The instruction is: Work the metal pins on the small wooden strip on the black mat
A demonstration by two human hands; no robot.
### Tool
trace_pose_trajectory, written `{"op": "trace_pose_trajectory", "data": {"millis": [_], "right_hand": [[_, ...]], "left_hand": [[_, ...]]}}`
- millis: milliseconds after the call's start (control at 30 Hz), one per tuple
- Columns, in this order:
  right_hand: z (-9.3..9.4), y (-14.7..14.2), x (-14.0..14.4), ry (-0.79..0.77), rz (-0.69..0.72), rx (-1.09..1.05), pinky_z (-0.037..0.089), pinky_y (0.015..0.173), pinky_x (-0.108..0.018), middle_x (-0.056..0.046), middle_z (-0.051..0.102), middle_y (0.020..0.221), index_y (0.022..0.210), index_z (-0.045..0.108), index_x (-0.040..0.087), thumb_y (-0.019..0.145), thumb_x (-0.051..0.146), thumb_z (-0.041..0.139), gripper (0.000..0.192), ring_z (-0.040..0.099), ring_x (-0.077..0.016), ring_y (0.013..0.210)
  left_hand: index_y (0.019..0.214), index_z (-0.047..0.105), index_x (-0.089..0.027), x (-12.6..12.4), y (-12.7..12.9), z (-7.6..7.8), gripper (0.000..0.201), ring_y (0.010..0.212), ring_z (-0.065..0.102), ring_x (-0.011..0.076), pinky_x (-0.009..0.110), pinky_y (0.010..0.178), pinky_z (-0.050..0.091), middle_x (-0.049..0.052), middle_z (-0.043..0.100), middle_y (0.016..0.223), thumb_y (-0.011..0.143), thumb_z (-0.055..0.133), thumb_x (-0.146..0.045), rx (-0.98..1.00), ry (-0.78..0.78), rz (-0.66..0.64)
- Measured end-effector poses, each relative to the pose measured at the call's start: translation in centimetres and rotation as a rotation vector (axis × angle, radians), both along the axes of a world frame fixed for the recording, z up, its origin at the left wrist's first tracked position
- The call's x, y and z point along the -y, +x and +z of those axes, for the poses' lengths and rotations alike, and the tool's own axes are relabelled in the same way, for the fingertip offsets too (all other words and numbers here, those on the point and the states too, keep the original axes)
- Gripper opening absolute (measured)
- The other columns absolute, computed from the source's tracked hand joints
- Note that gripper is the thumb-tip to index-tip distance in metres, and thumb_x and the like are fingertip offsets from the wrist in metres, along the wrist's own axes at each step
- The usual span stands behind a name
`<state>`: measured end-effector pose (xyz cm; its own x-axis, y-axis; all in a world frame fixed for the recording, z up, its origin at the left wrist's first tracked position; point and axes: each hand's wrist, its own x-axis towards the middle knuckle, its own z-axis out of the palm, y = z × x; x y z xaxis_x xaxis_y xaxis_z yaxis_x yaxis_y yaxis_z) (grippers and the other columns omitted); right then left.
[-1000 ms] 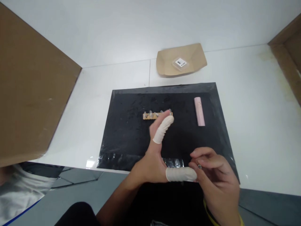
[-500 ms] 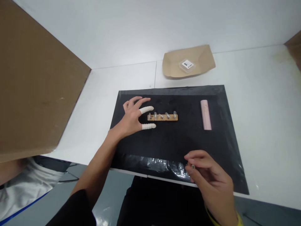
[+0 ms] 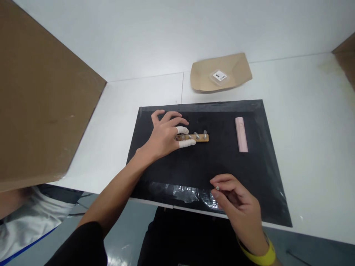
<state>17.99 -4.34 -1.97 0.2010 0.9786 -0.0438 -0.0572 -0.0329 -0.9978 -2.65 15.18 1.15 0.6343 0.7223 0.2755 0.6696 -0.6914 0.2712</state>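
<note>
- Head view: the left hand (image 3: 163, 137), mid-frame, pinches the left end of a small wooden strip (image 3: 198, 137) between thumb and forefinger, both in white finger cots; the other fingers are spread on the black mat (image 3: 222, 166).
- The strip lies flat at the mat's centre, with a row of small metal studs standing up along it.
- The right hand (image 3: 238, 210), lower right, hovers over the mat's near edge with its fingers closed on a tiny metal part (image 3: 217, 188) at the fingertips.
- A pink bar (image 3: 241, 134) lies on the mat, right of the strip and apart from it.
- A paper tray (image 3: 206, 79) holding a small labelled packet (image 3: 219, 76) sits on the white tabletop (image 3: 305, 111) beyond the mat, upper centre.
- Cardboard walls close the frame's left and upper right.
- Judged step: steadying the strip while a part is brought over. The next move seems to call for a firm hold and fine aim at the strip.
</note>
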Motion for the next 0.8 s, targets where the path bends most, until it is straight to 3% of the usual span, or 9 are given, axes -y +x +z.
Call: {"op": "trace_pose_trajectory", "data": {"millis": [200, 467, 800], "right_hand": [[-0.3, 0.2, 0.1, 0.007, 0.019, -0.011, 0.055, 0.057, -0.02, -0.005, 0.076, 0.098, 0.089, 0.076, 0.025, 0.09, 0.021, 0.078, 0.004, 0.072, -0.0142, 0.075], [-0.3, 0.2, -0.1, 0.021, 0.034, -0.012, 0.056, 0.056, -0.021, -0.006, 0.076, 0.095, 0.087, 0.077, 0.023, 0.09, 0.023, 0.079, 0.004, 0.073, -0.0148, 0.074], [-0.3, 0.3, 0.1, 0.038, 0.055, -0.021, 0.055, 0.055, -0.02, -0.004, 0.076, 0.095, 0.087, 0.076, 0.024, 0.091, 0.021, 0.078, 0.005, 0.07, -0.0117, 0.069]], "left_hand": [[0.087, 0.078, -0.025, 0.5, 0.7, 0.0, 0.016, 0.118, 0.068, 0.0321, 0.062, 0.113, 0.023, 0.003, 0.083, 0.108, 0.089, 0.081, -0.04, -0.016, 0.097, -0.012], [0.081, 0.076, -0.025, 2.4, 1.3, -0.5, 0.022, 0.12, 0.066, 0.0345, 0.065, 0.116, 0.022, 0.005, 0.081, 0.108, 0.098, 0.066, -0.034, -0.08, 0.2, 0.089], [0.083, 0.075, -0.027, 4.4, 2.7, -1.3, 0.014, 0.118, 0.066, 0.0392, 0.071, 0.11, 0.023, 0.006, 0.083, 0.107, 0.095, 0.073, -0.035, 0.02, 0.251, 0.296]]}}
